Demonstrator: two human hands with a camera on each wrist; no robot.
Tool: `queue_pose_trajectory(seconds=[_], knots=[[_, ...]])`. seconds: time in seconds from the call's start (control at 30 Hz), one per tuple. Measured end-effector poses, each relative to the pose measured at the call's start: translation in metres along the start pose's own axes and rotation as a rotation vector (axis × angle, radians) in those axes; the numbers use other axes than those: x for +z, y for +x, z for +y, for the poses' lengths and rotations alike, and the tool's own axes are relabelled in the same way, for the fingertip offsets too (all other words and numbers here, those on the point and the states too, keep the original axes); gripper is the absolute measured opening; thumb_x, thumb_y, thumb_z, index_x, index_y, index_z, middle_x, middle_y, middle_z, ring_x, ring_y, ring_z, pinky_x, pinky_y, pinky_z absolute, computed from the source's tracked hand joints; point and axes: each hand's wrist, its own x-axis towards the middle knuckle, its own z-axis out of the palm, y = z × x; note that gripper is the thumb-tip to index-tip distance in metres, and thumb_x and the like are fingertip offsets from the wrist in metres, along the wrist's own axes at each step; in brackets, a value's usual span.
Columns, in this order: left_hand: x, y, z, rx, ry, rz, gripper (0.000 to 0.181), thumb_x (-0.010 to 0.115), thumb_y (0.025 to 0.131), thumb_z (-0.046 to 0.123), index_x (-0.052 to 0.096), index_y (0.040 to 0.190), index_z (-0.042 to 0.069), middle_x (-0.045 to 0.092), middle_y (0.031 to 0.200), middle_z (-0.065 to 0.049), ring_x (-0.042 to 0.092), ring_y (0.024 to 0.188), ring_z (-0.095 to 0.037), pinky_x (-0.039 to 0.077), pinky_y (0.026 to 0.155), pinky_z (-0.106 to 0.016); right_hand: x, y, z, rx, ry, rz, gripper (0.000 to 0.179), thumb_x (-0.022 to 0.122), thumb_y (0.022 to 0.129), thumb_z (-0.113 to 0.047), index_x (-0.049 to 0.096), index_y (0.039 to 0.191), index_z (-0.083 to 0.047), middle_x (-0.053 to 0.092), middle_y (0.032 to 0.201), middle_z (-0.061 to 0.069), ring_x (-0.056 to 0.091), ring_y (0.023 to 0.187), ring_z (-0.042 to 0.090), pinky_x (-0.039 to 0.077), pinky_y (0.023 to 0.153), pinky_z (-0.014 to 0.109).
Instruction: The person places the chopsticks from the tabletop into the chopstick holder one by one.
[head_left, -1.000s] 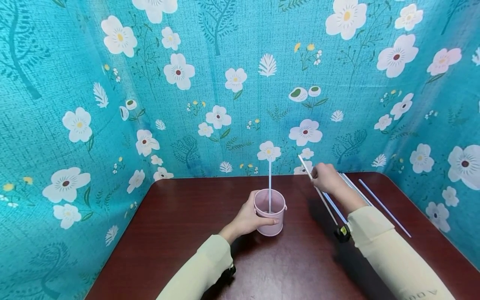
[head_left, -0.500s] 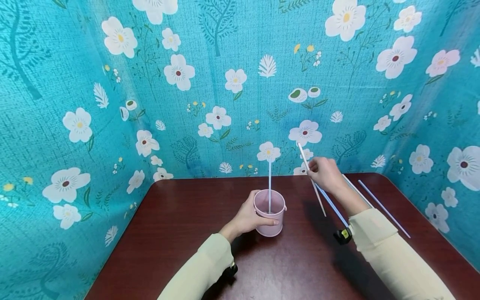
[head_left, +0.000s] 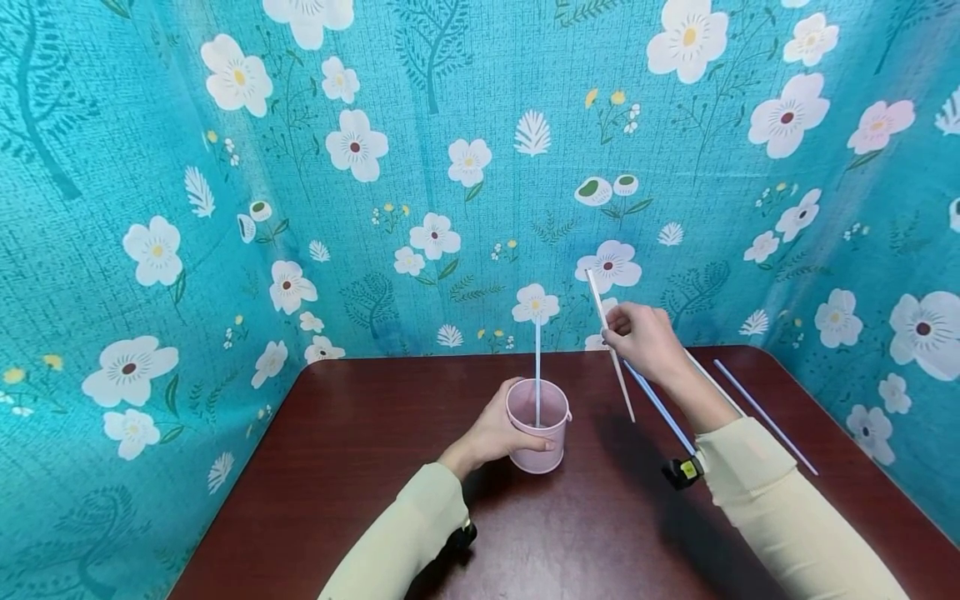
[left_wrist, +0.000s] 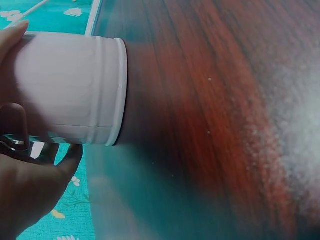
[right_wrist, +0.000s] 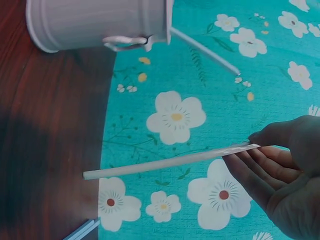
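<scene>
A small pink pail (head_left: pixel 537 462) stands upright on the table, and a pale blue straw (head_left: pixel 537 350) rises from inside it. My left hand (head_left: pixel 491 432) grips the pail from the left, its thumb across the front wall. To the pail's right, my right hand (head_left: pixel 647 340) pinches a white straw (head_left: pixel 622 385) between thumb and fingers. This straw is tilted, its top leaning left, its lower end pointing down. In the right wrist view the held straw (right_wrist: pixel 165 164) is apart from the pail (right_wrist: pixel 100 25). The left wrist view shows the pail's base (left_wrist: pixel 107 90) against the tabletop.
Blue straws (head_left: pixel 660 407) lie on the dark red table (head_left: pixel 390 408) below my right hand. Farther right lie a white straw (head_left: pixel 716 382), partly hidden by my forearm, and a blue straw (head_left: pixel 765 417). A turquoise flowered cloth (head_left: pixel 420 292) hangs behind the table and at both sides.
My right hand has lifted the white straw up and slightly left, away from the other straws, and the straw has become steeper. My left hand and the pail have stayed in place.
</scene>
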Motion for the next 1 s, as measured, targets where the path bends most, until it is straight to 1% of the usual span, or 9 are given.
queue_pose_trajectory(seconds=[0.13,0.27,0.43,0.5,0.57,0.67,0.73,0.8,1.0], knots=[[-0.001,0.000,0.001,-0.006,-0.045,-0.033,0.087,0.095,0.066,0.007,0.046,0.138,0.009,0.058,0.129,-0.008,0.058,0.120,-0.033,0.048,0.100,-0.042,-0.001,0.000,-0.005,-0.024,0.015,0.024,0.010,0.068,0.095,-0.008,0.069,0.100,0.001,0.073,0.093,0.017,0.073,0.085,0.030,0.059,0.071,0.048],[-0.002,-0.001,0.002,-0.036,-0.052,-0.044,0.086,0.095,0.066,0.007,0.044,0.136,0.010,0.059,0.128,-0.005,0.057,0.120,-0.034,0.048,0.098,-0.040,0.000,-0.002,-0.009,-0.052,0.024,0.059,0.010,0.069,0.095,-0.008,0.069,0.101,0.000,0.074,0.093,0.015,0.073,0.087,0.030,0.057,0.075,0.050],[-0.003,0.000,0.002,-0.046,-0.058,-0.057,0.086,0.095,0.066,0.007,0.044,0.136,0.013,0.059,0.127,-0.003,0.058,0.118,-0.030,0.049,0.097,-0.039,0.000,-0.004,-0.016,-0.080,0.039,0.107,0.011,0.070,0.095,-0.009,0.070,0.103,-0.001,0.074,0.093,0.015,0.072,0.087,0.031,0.053,0.078,0.050],[-0.002,0.000,0.001,-0.043,-0.067,-0.061,0.086,0.094,0.066,0.007,0.044,0.136,0.013,0.058,0.127,-0.003,0.057,0.118,-0.030,0.049,0.097,-0.039,-0.001,-0.005,-0.019,-0.090,0.058,0.132,0.011,0.071,0.094,-0.009,0.070,0.102,-0.001,0.074,0.092,0.014,0.072,0.086,0.030,0.051,0.079,0.046],[-0.002,0.001,0.001,-0.041,-0.069,-0.063,0.087,0.095,0.066,0.007,0.044,0.136,0.014,0.058,0.128,-0.002,0.057,0.119,-0.031,0.049,0.097,-0.039,-0.002,-0.005,-0.023,-0.099,0.093,0.155,0.012,0.073,0.093,-0.009,0.070,0.102,-0.001,0.075,0.091,0.014,0.073,0.085,0.029,0.051,0.077,0.040],[-0.002,0.002,0.001,-0.025,-0.065,-0.056,0.087,0.095,0.066,0.008,0.045,0.137,0.015,0.057,0.129,-0.003,0.057,0.120,-0.033,0.049,0.098,-0.039,-0.003,-0.004,-0.029,-0.104,0.169,0.174,0.013,0.074,0.092,-0.008,0.070,0.102,-0.001,0.075,0.091,0.014,0.073,0.082,0.027,0.053,0.069,0.026],[-0.001,0.003,0.002,-0.017,-0.056,-0.049,0.087,0.095,0.066,0.010,0.045,0.137,0.016,0.057,0.130,-0.004,0.057,0.120,-0.034,0.049,0.098,-0.039,-0.005,-0.004,-0.032,-0.105,0.208,0.175,0.014,0.074,0.092,-0.008,0.070,0.103,-0.001,0.075,0.091,0.013,0.074,0.082,0.026,0.052,0.062,0.020],[0.000,0.003,0.003,-0.010,-0.049,-0.043,0.088,0.096,0.066,0.011,0.045,0.138,0.017,0.057,0.130,-0.004,0.057,0.120,-0.033,0.049,0.098,-0.039,-0.005,-0.005,-0.035,-0.105,0.239,0.170,0.014,0.075,0.092,-0.007,0.070,0.103,0.000,0.074,0.091,0.014,0.074,0.081,0.027,0.053,0.059,0.018],[0.001,0.000,0.004,-0.019,-0.050,-0.041,0.092,0.097,0.066,0.014,0.043,0.141,0.015,0.056,0.132,-0.003,0.057,0.121,-0.031,0.049,0.100,-0.043,-0.004,-0.007,-0.039,-0.101,0.260,0.144,0.013,0.075,0.092,-0.007,0.070,0.103,-0.001,0.074,0.090,0.012,0.074,0.078,0.022,0.055,0.060,0.021]])
